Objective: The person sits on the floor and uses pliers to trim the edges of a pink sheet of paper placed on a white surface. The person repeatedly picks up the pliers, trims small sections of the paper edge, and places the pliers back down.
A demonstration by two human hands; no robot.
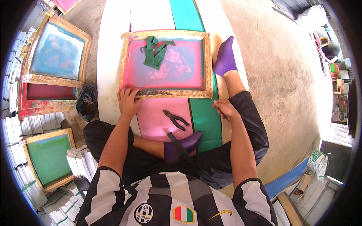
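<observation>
A cloth strip (151, 55) lies on the framed screen (179, 71), with pliers (174, 118) in front and a bag (87, 102) to the left.

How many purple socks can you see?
2. One purple sock is right of the wooden frame that the left hand touches; the other is below the pliers in the picture, partly behind a black strip.

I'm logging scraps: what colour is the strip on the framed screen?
The strip is dark green; head view shows it best.
</observation>
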